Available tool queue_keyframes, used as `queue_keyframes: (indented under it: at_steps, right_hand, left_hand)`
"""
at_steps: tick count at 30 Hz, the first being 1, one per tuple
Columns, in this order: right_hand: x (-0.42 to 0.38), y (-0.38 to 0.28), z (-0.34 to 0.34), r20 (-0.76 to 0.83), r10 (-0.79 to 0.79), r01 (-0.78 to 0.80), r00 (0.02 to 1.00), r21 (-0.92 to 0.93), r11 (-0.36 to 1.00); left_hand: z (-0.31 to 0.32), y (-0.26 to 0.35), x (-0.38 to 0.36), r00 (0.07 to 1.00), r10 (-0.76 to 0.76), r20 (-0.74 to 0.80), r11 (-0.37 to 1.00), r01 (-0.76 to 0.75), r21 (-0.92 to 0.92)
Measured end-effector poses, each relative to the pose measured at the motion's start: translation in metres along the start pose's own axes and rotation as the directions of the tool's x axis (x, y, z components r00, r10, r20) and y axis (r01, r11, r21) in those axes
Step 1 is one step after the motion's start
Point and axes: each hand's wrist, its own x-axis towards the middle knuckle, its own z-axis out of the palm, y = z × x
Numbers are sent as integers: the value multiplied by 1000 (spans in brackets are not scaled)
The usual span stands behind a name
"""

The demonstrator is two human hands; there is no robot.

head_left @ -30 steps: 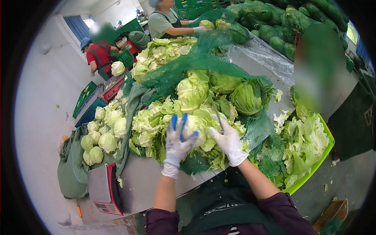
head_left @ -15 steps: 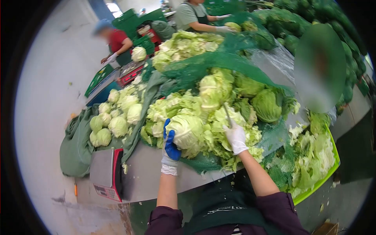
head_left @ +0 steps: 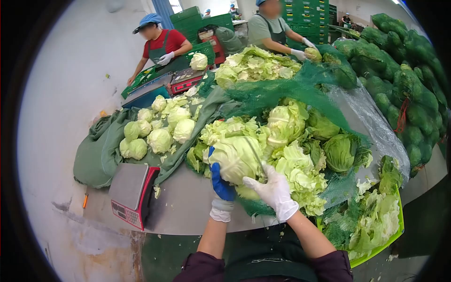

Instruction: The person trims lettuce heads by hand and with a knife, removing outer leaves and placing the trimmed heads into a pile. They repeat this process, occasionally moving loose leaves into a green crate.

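Observation:
My left hand (head_left: 221, 185), in a blue-and-white glove, is wrapped round the near left side of a pale green cabbage (head_left: 235, 162), holding it over the leaf pile. My right hand (head_left: 276, 192), in a white glove, grips a knife (head_left: 254, 153) whose thin blade runs along the cabbage's right side; its handle is hidden in my fingers. Loose cabbage leaves (head_left: 300, 174) lie just right of that hand. Behind the held cabbage rests another cabbage (head_left: 283, 124), and a greener one (head_left: 340, 152) sits farther right on green netting (head_left: 345, 188).
A scale (head_left: 134, 188) stands at the table's left, near several trimmed cabbages (head_left: 159, 140) on green cloth. A lime-green crate (head_left: 400, 225) of leaves is at my right. Two co-workers (head_left: 164, 47) (head_left: 270, 30) stand across the table. Netted sacks (head_left: 413, 113) are stacked at right.
My right hand has come left to the cabbage, bringing the knife blade against its side. My left hand keeps its hold. The camera view has shifted, showing more of the co-workers.

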Motion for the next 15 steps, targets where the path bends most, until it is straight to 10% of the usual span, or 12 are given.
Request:
queue_keyframes:
  at_steps: [3,8,11,15]
  right_hand:
    - [4,10,-14,346,221,-320,912,261,911]
    - [36,43,-64,-107,375,-347,921,212,913]
    - [27,21,-71,-117,-166,169,979,10,986]
    - [11,2,-56,-43,-387,378,921,-142,915]
  left_hand:
    - [11,-4,-1,999,-46,-29,995,43,-92]
    - [-3,-7,8,916,-319,242,818,395,-418]
    - [3,-19,8,928,-325,184,810,373,-452]
    - [11,-28,-2,939,-304,158,891,339,-302]
